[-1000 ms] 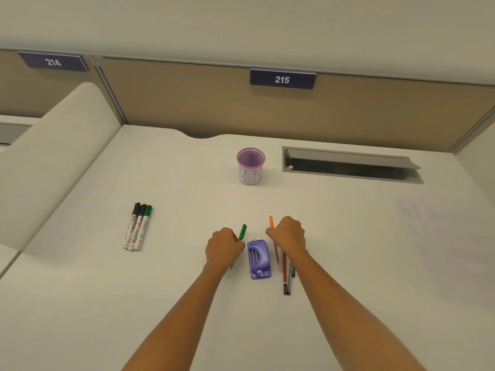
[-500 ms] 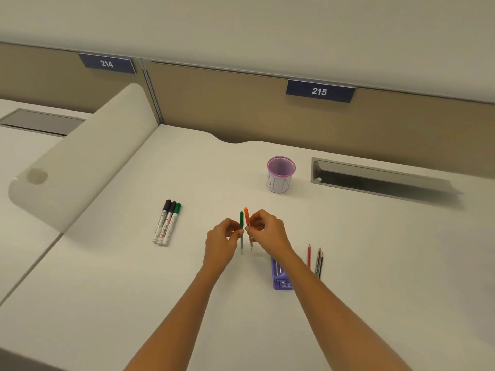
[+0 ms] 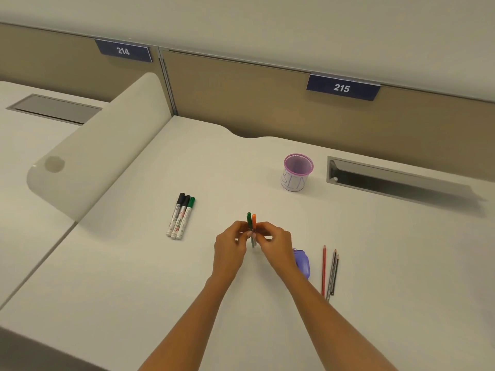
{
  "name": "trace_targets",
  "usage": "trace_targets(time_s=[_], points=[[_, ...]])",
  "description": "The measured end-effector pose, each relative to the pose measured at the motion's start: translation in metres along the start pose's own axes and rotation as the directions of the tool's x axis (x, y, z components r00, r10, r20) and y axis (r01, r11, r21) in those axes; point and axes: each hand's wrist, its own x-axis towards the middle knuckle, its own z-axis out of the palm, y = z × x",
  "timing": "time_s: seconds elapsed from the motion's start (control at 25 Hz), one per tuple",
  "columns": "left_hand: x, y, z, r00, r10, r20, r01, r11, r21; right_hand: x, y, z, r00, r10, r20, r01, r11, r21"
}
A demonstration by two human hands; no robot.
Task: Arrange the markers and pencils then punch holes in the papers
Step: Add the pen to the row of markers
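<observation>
Early days tbh. Pinching green pen (image 3: 249, 220) in left hand (image 3: 231, 246) fingertips and orange pen (image 3: 253, 220) in right hand (image 3: 276, 245), upright and touching, over mid desk (image 3: 134, 263). Got three markers (image 3: 180, 216) lined up leftward. Left to do: pencils (image 3: 330, 271) beside hole punch (image 3: 304, 263), then punching; can't spot papers.

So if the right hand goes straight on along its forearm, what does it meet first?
At once the green pen pinched by the left hand, upright beside the orange pen that the right hand pinches; whether they already touch is unclear.
</observation>
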Motion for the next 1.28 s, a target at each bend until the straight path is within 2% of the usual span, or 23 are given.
trace_targets(time_s=[0.16, 0.4, 0.48, 0.68, 0.92, 1.28], points=[[0.009, -0.006, -0.012, 0.994, -0.086, -0.074, 0.086, 0.996, -0.005, 0.011, -0.005, 0.022, 0.999, 0.038, 0.034, -0.037, 0.999, -0.019], [0.035, -0.024, -0.052, 0.978, -0.162, -0.135, 0.183, 0.970, 0.162, 0.035, -0.035, 0.080, 0.946, 0.304, 0.114, -0.315, 0.944, 0.096], [0.042, -0.033, -0.066, 0.971, -0.177, -0.160, 0.203, 0.965, 0.168, 0.044, -0.045, 0.100, 0.925, 0.362, 0.112, -0.370, 0.928, 0.054], [0.058, -0.051, -0.109, 0.934, -0.145, -0.326, 0.229, 0.945, 0.234, 0.065, -0.062, 0.139, 0.902, 0.416, 0.117, -0.415, 0.909, -0.028], [0.085, -0.073, -0.136, 0.930, -0.251, -0.269, 0.335, 0.879, 0.340, 0.082, -0.071, 0.162, 0.890, 0.447, 0.086, -0.444, 0.895, -0.056], [0.099, -0.079, -0.139, 0.945, -0.251, -0.209, 0.316, 0.866, 0.387, 0.092, -0.075, 0.170, 0.889, 0.457, 0.041, -0.448, 0.884, -0.136]])
